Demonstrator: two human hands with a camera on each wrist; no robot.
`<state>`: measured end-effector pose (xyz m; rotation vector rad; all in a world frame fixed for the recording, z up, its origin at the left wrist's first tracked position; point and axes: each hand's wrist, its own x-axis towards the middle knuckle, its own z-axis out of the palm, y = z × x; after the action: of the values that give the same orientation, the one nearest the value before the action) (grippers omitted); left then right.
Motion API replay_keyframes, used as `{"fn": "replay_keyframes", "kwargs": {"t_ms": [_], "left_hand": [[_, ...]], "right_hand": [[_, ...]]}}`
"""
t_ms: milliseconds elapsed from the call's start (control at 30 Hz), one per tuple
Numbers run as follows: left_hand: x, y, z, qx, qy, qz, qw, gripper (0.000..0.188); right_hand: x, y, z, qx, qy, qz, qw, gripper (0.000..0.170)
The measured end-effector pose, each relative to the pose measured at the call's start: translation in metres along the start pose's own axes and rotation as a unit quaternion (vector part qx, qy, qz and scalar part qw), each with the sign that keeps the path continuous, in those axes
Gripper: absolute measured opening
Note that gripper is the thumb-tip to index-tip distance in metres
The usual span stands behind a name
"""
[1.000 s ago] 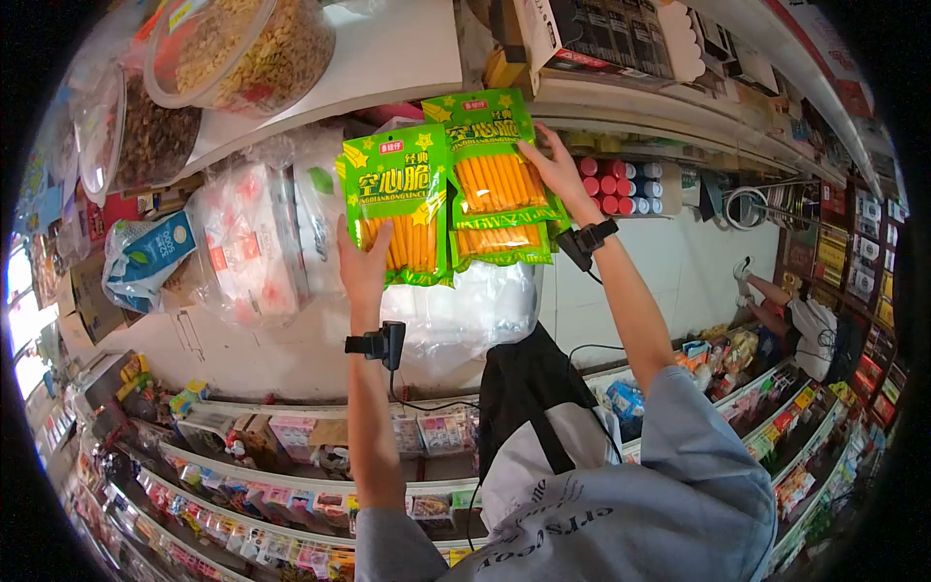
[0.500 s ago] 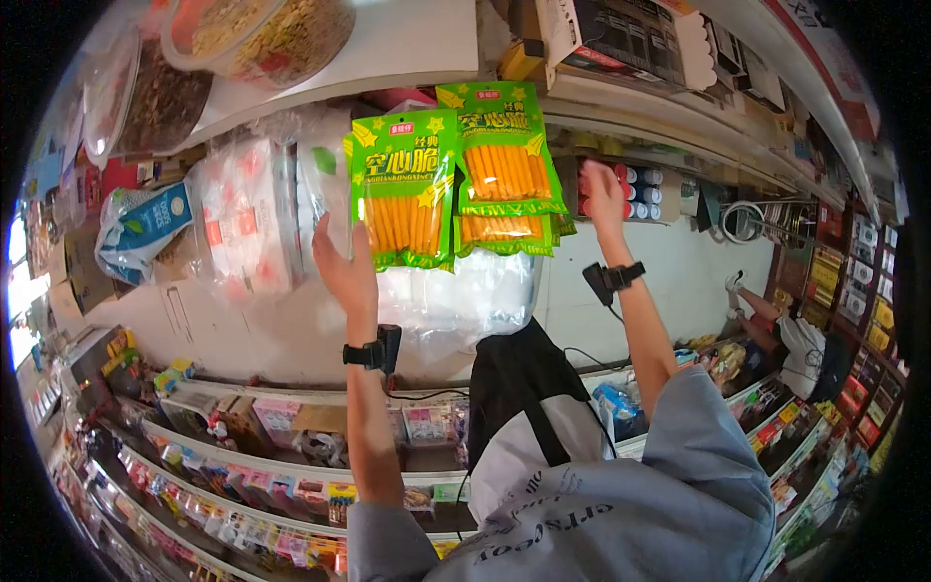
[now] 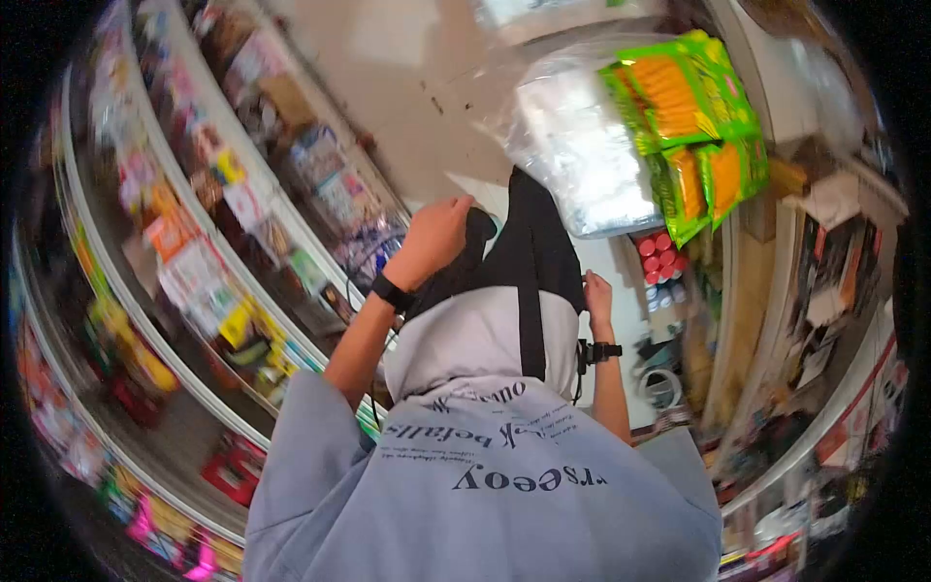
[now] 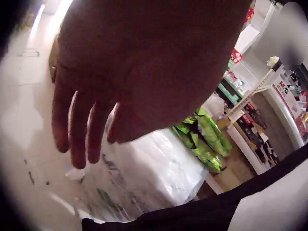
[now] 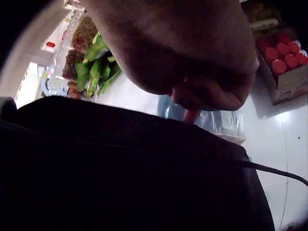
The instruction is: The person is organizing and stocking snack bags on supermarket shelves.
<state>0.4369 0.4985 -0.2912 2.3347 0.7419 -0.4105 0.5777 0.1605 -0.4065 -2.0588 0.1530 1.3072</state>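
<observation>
Green snack packs (image 3: 722, 82) with orange sticks showing lie on a plastic-wrapped white bundle (image 3: 582, 145), at the upper right of the head view. My left hand (image 3: 436, 238) hangs in front of my body, away from the packs; the left wrist view shows its fingers (image 4: 79, 139) extended and holding nothing. Beside my right hip is my right hand (image 3: 597, 296), below the bundle in the head view. Its fingers (image 5: 211, 94) curl loosely near the dark clothing (image 5: 120, 159) in the right wrist view, with no held thing showing.
Long shelves (image 3: 233, 175) of packaged goods run along the left. A box of red-capped cans (image 3: 659, 257) sits on the floor near the bundle, with a white ring-shaped roll (image 3: 661, 388) farther down. A wooden shelf unit (image 3: 747, 291) stands at the right. A cable (image 5: 274, 171) trails from my right side.
Both hands have left the green packs and dropped down to my body. My view has swung round, putting the packs and bundle at the upper right. The packs still lie on the bundle.
</observation>
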Motion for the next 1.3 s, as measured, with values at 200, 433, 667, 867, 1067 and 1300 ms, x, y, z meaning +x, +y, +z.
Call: {"fn": "replay_keyframes", "kwargs": {"t_ms": [200,433,667,867,1067,1300], "left_hand": [[-0.100,-0.021,0.026,-0.040,0.134,-0.134,0.981,0.011],[-0.235,-0.015,0.049,-0.111,0.256,-0.274,0.920,0.013],[-0.381,0.018,0.074,-0.288,0.450,-0.371,0.759,0.026],[-0.465,0.045,0.058,-0.297,0.641,-0.405,0.580,0.017],[-0.538,0.054,0.031,-0.126,0.785,-0.441,0.416,0.015],[-0.577,0.026,0.011,0.052,0.706,-0.566,0.423,0.043]], "right_hand": [[-0.008,0.009,-0.007,-0.094,-0.073,-0.010,0.993,0.020],[0.019,0.026,-0.004,-0.231,-0.177,-0.134,0.947,0.021],[0.046,-0.029,0.056,-0.215,-0.295,-0.206,0.908,0.022],[-0.007,-0.131,0.152,-0.300,-0.341,-0.262,0.852,0.021],[-0.178,-0.212,0.298,-0.298,-0.472,-0.436,0.706,0.018],[-0.454,-0.241,0.427,-0.328,-0.671,-0.552,0.370,0.021]]}}
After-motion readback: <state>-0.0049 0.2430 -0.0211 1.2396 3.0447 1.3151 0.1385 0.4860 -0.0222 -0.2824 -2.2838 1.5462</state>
